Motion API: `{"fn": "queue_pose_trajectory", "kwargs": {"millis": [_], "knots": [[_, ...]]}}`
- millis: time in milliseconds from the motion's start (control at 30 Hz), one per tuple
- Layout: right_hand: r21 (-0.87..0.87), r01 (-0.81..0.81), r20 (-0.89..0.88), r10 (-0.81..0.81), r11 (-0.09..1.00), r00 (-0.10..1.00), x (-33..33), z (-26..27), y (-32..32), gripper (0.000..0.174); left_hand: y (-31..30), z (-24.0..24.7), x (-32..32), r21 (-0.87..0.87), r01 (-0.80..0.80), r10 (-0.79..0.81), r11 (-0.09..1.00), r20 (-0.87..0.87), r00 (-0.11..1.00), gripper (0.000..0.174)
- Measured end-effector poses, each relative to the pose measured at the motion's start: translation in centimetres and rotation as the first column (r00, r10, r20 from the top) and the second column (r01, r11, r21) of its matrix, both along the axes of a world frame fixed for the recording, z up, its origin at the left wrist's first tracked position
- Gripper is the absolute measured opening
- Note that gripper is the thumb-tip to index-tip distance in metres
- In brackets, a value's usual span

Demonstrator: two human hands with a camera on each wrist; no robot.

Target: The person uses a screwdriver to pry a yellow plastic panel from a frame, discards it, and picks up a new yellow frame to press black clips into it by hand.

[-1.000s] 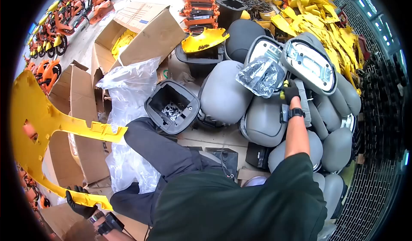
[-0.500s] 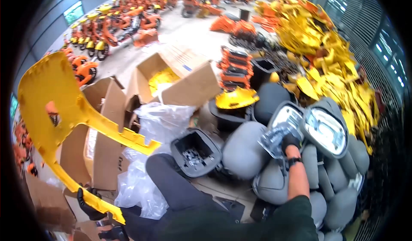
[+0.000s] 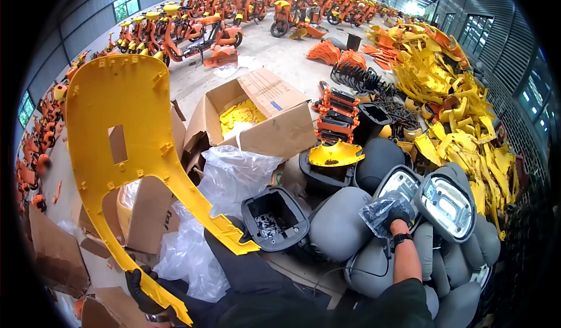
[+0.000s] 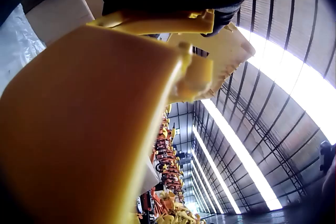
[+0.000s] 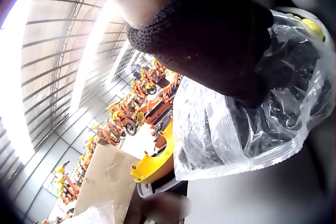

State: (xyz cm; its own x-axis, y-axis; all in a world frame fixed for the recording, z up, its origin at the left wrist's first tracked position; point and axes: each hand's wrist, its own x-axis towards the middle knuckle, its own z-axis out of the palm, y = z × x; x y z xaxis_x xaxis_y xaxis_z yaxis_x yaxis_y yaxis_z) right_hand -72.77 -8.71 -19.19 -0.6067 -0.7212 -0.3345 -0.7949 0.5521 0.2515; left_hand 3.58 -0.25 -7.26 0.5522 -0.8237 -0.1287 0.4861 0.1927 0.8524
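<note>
My left hand (image 3: 142,287), in a black glove, grips the lower leg of a large yellow plastic scooter panel (image 3: 125,123). The panel stands tilted up at the left, its ribbed inner side facing me; its near edge fills much of the left wrist view. My gloved right hand (image 3: 400,221) is at a clear plastic bag (image 5: 236,134) of small dark parts, lying on grey scooter seats (image 3: 339,220). Its fingers go down among the bag's folds and are hidden, so I cannot tell whether they pinch anything. A yellow object (image 5: 313,27) shows beside the bag.
An open black bin (image 3: 274,220) holding small pieces stands between my knee and the seats. Cardboard boxes (image 3: 274,117) and loose plastic sheeting (image 3: 234,170) lie ahead and left. Yellow panels (image 3: 450,117) are heaped at the right; orange scooters (image 3: 198,35) line the back.
The view has lifted toward the hall. My left hand has brought the yellow panel more upright and inward. My right hand, earlier holding a yellow-handled tool, has moved onto the plastic bag.
</note>
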Motion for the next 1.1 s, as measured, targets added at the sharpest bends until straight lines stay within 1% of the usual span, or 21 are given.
{"fn": "queue_pose_trajectory", "kwargs": {"millis": [100,133,233,300,367,400,433,467,500,567,600,633,700,767,800,833,900,933,967,1033,1100], "knots": [[-0.020,0.035,0.039,-0.034,0.999,0.999,0.4,1.0,0.1,0.045,-0.4,-0.8,-0.7,0.056,-0.026,0.024,0.998,0.035,0.999,0.031],[-0.015,0.030,0.038,-0.029,0.999,0.999,0.5,1.4,0.0,0.041,-0.4,-0.1,-1.6,0.094,-0.021,0.022,0.995,-0.010,1.000,0.030],[-0.042,0.055,0.077,-0.052,0.998,0.996,-1.3,0.0,0.3,0.040,-0.2,-0.7,-2.0,0.154,-0.005,0.004,0.988,0.008,1.000,0.030],[-0.078,0.044,0.077,-0.038,0.996,0.996,-2.1,-0.9,0.6,0.041,-0.3,0.0,-3.4,0.154,-0.034,0.037,0.987,-0.014,0.999,0.027],[-0.115,0.031,0.077,-0.023,0.993,0.997,-2.7,-1.0,0.6,0.042,-0.2,1.8,-4.8,0.100,0.170,-0.148,0.980,-0.203,0.968,0.026],[-0.141,0.030,0.080,-0.019,0.990,0.997,-2.6,-0.6,0.6,0.042,-0.3,1.9,-5.4,0.101,0.169,-0.146,0.980,-0.205,0.968,0.026],[-0.168,0.030,0.085,-0.016,0.985,0.996,-2.4,-0.2,0.8,0.042,-0.4,2.1,-5.8,0.143,0.134,-0.103,0.981,-0.202,0.974,0.027],[-0.259,0.007,0.070,0.011,0.966,0.997,-2.2,0.3,1.3,0.039,-0.5,2.1,-6.0,0.187,0.099,-0.062,0.977,-0.197,0.979,0.028],[-0.255,0.007,0.069,0.010,0.967,0.998,-2.4,0.2,1.5,0.039,-0.3,0.7,-5.1,0.191,0.100,-0.061,0.976,-0.198,0.978,0.028],[-0.336,0.027,0.146,0.024,0.942,0.989,-3.5,0.2,2.1,0.038,0.0,-3.4,-2.3,0.182,0.246,-0.173,0.952,-0.342,0.923,0.029],[-0.330,0.026,0.146,0.023,0.944,0.989,-4.1,0.4,2.6,0.038,0.1,-3.8,-2.0,0.195,0.217,-0.163,0.956,-0.261,0.952,0.030],[-0.423,0.099,0.206,-0.011,0.901,0.978,-4.5,0.8,3.5,0.037,-0.3,-4.1,-2.5,0.205,0.216,-0.159,0.955,-0.263,0.952,0.030],[-0.556,0.232,0.338,-0.039,0.798,0.941,-5.6,1.0,4.7,0.036,-2.0,-4.9,-3.9,0.202,0.210,-0.177,0.956,-0.169,0.970,0.034],[-0.698,0.033,0.262,0.213,0.715,0.941,-13.4,-4.1,5.6,0.032,-0.1,-3.8,-3.9,0.280,0.120,-0.110,0.952,-0.052,0.993,0.042],[-0.694,0.238,0.476,0.185,0.680,0.860,-8.7,0.0,5.4,0.028,-0.6,-1.6,-5.9,0.323,0.038,-0.070,0.946,0.089,0.994,0.039],[-0.647,0.441,0.656,0.160,0.622,0.738,-2.9,5.2,5.0,0.025,-0.6,-0.6,-6.3,0.347,0.069,-0.084,0.935,0.029,0.996,0.040],[-0.580,0.488,0.773,0.253,0.652,0.582,1.7,7.3,3.6,0.020,-0.5,-1.2,-5.0,0.299,0.202,-0.197,0.933,-0.045,0.979,0.048],[-0.664,0.405,0.715,0.376,0.628,0.589,3.9,6.8,2.7,0.016,-0.5,-1.4,-4.6,0.323,0.211,-0.203,0.923,-0.057,0.977,0.051],[-0.664,0.352,0.728,0.463,0.660,0.505,8.0,8.7,1.9,0.015,-0.1,-1.9,-4.3,0.348,0.231,-0.217,0.909,-0.079,0.973,0.055],[-0.674,0.214,0.722,0.568,0.707,0.395,14.8,8.9,-0.7,0.012,0.9,-4.1,-2.7,0.290,0.315,-0.251,0.904,-0.237,0.938,0.052],[-0.553,0.145,0.826,0.516,0.821,0.228,22.1,9.9,-3.1,0.012,1.5,-3.5,-2.3,0.324,0.348,-0.256,0.880,-0.293,0.921,0.055]]}}
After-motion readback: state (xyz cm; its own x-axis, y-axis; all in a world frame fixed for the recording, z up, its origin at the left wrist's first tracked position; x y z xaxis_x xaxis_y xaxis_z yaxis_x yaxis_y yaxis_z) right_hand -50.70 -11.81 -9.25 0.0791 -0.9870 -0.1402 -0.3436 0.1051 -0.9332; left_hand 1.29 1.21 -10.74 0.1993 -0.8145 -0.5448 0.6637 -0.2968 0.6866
